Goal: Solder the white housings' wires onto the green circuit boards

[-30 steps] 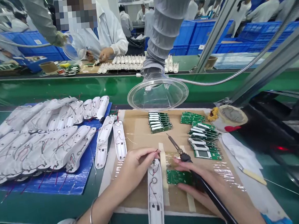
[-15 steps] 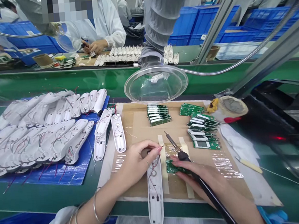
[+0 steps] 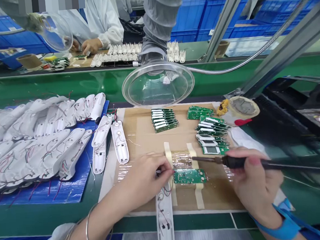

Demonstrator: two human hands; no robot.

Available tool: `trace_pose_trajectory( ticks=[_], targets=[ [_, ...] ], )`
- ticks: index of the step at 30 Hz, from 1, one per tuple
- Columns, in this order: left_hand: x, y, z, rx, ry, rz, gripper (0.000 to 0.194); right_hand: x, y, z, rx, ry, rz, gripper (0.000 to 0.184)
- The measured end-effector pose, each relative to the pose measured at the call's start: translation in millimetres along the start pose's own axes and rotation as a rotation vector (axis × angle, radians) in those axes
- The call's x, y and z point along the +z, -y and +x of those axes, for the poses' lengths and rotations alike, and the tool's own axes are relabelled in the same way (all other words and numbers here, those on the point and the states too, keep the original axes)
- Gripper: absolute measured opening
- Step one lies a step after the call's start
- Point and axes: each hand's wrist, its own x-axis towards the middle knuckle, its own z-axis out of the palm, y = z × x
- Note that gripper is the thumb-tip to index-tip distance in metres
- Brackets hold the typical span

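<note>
My right hand [image 3: 256,180] is closed around the handle of a soldering iron [image 3: 231,162]. The iron lies nearly level, its tip pointing left, just above a green circuit board [image 3: 189,176]. That board rests on the brown work surface, across two strips of masking tape. At the board's left edge, my left hand [image 3: 150,175] pinches a thin wire between thumb and forefinger; the wire's end is hard to make out. Below this hand stretches a white plastic casing [image 3: 165,224] with thin wires inside, its upper end hidden by the fingers.
White casings [image 3: 47,152] cover a blue sheet on the left, and two more casings [image 3: 119,142] lie nearer. Stacked circuit boards [image 3: 164,119] stand behind, others [image 3: 210,134] to the right. A clear fume hood [image 3: 158,84] hangs overhead. A round pot [image 3: 243,107] sits back right. A co-worker sits opposite.
My right hand has let go of the circuit board and moved right, swinging the soldering iron nearly level. The board now lies flat. My left hand keeps its pinch beside it.
</note>
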Motion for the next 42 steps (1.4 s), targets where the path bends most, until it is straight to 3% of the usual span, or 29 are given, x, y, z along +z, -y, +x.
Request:
trace_pose_trajectory(
  ticks=[5,10,27,33,38,42],
  targets=[
    [4.0,2.8,-0.5,0.038,-0.016,-0.023,0.014,-1.2,-5.4,-12.9,-0.059,0.226,0.043,0.017],
    [5.2,4.7,-1.8,0.040,-0.035,-0.066,0.015,-6.0,-8.3,-15.7,-0.085,0.330,-0.087,0.013],
    [9.2,6.2,-0.3,0.038,-0.081,-0.074,0.014,-3.8,-7.4,-14.0,-0.161,0.403,-0.048,0.018],
    [10.7,7.2,-1.0,0.035,-0.077,-0.059,0.014,-2.0,-6.3,-15.3,-0.132,0.272,0.003,0.020],
    [7.4,6.6,1.8,0.023,-0.047,-0.059,0.014,-3.4,-7.3,-14.8,-0.131,0.371,-0.058,0.019],
    [2.5,4.4,3.4,-0.011,0.001,-0.038,0.014,-2.0,-7.9,-12.2,-0.199,0.365,-0.037,0.016]
  ],
)
